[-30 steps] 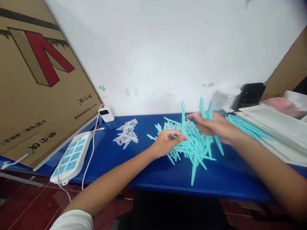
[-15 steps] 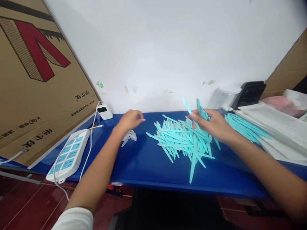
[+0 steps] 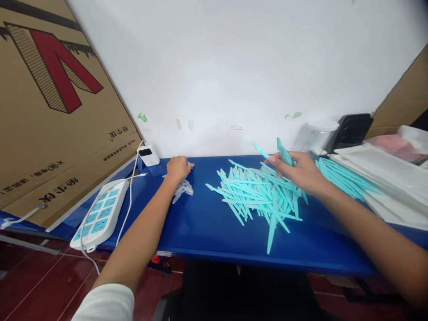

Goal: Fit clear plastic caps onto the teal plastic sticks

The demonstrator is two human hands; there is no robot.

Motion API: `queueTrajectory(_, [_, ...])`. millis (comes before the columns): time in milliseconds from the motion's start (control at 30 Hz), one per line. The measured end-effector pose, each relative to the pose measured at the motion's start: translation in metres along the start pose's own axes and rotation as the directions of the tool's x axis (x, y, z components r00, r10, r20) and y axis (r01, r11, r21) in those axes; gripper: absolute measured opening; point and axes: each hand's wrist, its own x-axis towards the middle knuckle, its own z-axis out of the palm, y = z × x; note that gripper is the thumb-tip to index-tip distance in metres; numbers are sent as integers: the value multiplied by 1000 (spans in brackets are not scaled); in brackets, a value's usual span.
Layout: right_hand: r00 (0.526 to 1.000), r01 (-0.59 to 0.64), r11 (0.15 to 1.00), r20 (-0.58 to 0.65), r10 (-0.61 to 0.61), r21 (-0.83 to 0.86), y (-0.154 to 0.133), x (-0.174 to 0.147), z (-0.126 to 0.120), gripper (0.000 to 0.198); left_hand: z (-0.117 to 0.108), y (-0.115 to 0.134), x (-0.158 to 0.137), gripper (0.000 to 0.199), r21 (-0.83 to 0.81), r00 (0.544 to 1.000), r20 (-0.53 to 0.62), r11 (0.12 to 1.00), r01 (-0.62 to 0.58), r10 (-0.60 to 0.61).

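My right hand (image 3: 294,171) is closed around several turquoise eyebrow razors (image 3: 283,154). One razor (image 3: 260,149) sticks out to the left from between its thumb and forefinger, tip raised. Below that hand lies a loose heap of similar razors (image 3: 250,191), pointing in many directions. At the left, my left hand (image 3: 179,168) is down at a small pile of clear plastic caps (image 3: 183,189), its fingers curled together. A small pale bit, seemingly a cap, shows at its fingertips; the rest of its grip is hidden.
A white power strip (image 3: 100,214) with cables and a small white device (image 3: 149,156) are on the left of the blue table (image 3: 200,232). More razors (image 3: 346,178), white packets (image 3: 394,178), a clear jar (image 3: 316,136) and a black phone-like object (image 3: 352,131) are on the right.
My left hand has lowered onto the pile of caps and its fingers have closed. In my right hand, the protruding razor has tilted further left.
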Motion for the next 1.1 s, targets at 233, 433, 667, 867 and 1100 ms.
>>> queueTrajectory(233, [1000,12,1000,20,-12,1,-4,-2,-2,47,3,-7,8,28,-262,999,2,964,-47,49])
queueTrajectory(433, [992,62,996,118,-54,-69,-8,-4,-5,47,-9,39,-10,42,-940,996,-36,335,-62,83])
queueTrajectory(667, [966,96,995,243,-83,-40,-6,-8,0,40,-29,93,-54,50,-990,973,101,-74,119,208])
queueTrajectory(867, [958,149,989,250,-144,-2,-5,-9,2,35,-28,102,-63,48,-976,964,147,-123,177,223])
queueTrajectory(1100, [984,108,994,139,-109,17,-6,-8,1,35,-26,104,-66,44,-988,969,94,-97,118,228])
